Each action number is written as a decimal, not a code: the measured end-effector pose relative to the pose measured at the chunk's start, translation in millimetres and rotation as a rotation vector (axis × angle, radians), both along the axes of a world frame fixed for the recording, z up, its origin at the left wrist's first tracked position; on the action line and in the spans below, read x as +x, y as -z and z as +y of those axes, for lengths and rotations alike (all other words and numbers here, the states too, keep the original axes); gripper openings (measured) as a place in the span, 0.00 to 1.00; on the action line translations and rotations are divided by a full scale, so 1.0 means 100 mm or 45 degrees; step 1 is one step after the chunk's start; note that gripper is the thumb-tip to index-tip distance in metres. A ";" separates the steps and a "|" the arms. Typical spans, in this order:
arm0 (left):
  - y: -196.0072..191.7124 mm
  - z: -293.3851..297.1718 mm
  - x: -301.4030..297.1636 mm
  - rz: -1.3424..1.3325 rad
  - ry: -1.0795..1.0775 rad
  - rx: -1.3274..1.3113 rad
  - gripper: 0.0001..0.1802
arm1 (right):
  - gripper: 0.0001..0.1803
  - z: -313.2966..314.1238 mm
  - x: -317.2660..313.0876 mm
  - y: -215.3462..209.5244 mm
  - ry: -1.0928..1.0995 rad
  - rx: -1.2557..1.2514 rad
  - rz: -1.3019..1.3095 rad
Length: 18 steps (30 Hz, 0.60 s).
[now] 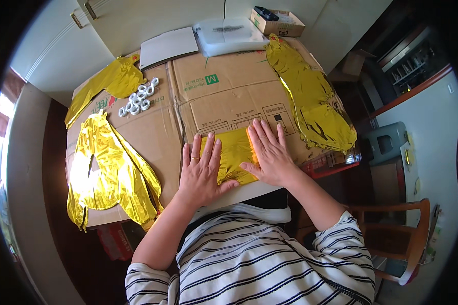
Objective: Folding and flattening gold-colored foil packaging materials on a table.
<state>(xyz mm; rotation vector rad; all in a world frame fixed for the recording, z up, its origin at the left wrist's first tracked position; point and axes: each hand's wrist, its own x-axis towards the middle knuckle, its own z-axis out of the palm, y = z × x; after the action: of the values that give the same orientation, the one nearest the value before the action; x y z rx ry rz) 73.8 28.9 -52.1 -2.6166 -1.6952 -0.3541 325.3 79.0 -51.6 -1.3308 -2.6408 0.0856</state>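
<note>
A folded piece of gold foil (232,147), like a flattened foil balloon, lies at the near edge of the cardboard in front of me. My left hand (201,170) rests flat over its left side, fingers stretched out, a ring on one finger. Across its right side lies my right hand (270,158), also flat with the fingers extended. Something orange (253,147) shows beside that hand's fingers; its kind is partly hidden. Unfolded gold foil balloons lie around: a shiny one (107,168) at the near left, another (114,79) at the far left, and more (313,96) layered on the right.
Flattened cardboard (198,104) covers the table. Several small white rolls (139,98) are bunched left of centre. Along the back are a pale sheet stack (169,47), clear plastic bags (229,35) and an open box (278,23). A wooden chair (417,229) stands at the right.
</note>
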 end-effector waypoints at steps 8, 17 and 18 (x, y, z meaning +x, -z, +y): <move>0.01 0.00 0.01 -0.029 -0.035 -0.042 0.62 | 0.57 0.01 0.03 0.00 0.063 -0.044 -0.006; 0.00 0.00 0.03 -0.013 -0.044 -0.027 0.60 | 0.54 0.01 0.06 0.04 0.078 -0.027 0.004; 0.00 0.00 0.02 -0.013 -0.045 -0.029 0.60 | 0.53 0.02 0.07 0.05 0.066 -0.021 0.016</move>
<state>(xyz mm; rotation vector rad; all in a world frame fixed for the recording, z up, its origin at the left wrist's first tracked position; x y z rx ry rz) 76.2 28.6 -51.8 -2.6011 -1.7567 -0.3498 332.6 81.3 -56.2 -1.3985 -2.5990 0.1087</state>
